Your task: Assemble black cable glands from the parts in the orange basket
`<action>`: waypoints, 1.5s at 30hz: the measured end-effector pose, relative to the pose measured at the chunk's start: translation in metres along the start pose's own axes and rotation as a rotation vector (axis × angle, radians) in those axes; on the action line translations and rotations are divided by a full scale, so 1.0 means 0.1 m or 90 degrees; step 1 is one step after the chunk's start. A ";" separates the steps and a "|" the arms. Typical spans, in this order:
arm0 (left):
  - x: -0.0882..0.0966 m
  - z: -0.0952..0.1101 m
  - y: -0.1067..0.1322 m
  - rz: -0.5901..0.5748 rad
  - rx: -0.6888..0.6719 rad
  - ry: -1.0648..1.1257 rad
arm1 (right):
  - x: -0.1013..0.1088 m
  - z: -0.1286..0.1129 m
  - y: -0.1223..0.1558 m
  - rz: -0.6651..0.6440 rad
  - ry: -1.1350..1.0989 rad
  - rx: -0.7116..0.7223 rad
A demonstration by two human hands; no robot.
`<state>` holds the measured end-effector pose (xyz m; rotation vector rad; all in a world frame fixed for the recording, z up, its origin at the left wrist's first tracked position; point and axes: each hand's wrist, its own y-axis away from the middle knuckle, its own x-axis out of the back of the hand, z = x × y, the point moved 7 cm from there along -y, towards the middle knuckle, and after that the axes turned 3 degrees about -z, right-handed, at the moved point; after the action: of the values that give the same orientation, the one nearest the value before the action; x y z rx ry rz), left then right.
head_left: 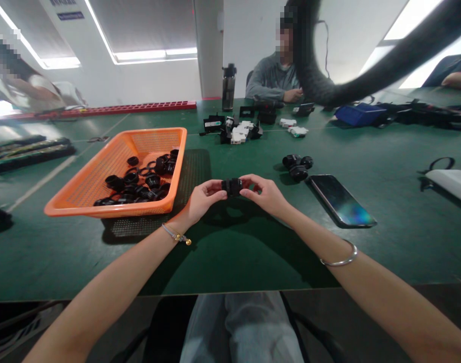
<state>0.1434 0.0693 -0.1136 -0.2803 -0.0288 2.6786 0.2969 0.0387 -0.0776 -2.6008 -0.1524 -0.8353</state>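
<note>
Between my two hands, just above the green table, is a short black ribbed cylindrical fitting (232,187). My left hand (202,201) pinches its left end between thumb and fingers. The right end sits between the thumb and fingertips of my right hand (266,194), which is closed on it too. Left of my hands stands an orange perforated basket (113,209) holding several loose black fittings and rings (139,189). A small cluster of similar black fittings (298,166) lies on the table to the right, beyond my right hand.
A smartphone (341,200) lies right of my right forearm. Farther back are black and white small parts (240,131), a dark bottle (228,86) and a blue box (360,115). A person (271,78) sits across the table. A blurred black strap crosses the upper right.
</note>
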 end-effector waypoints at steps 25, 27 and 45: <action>0.03 -0.01 -0.02 0.001 -0.010 0.016 | 0.06 -0.07 0.03 0.020 -0.008 0.050; 0.03 -0.02 -0.02 0.003 -0.012 0.013 | 0.05 -0.06 0.03 0.020 -0.006 0.047; -0.15 -0.01 0.03 -0.120 -0.005 -0.022 | 0.00 -0.07 0.04 0.003 -0.002 0.081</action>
<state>0.1556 0.0599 -0.1118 -0.2214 -0.0727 2.4964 0.2943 0.0321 -0.0736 -2.4819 -0.1938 -0.7940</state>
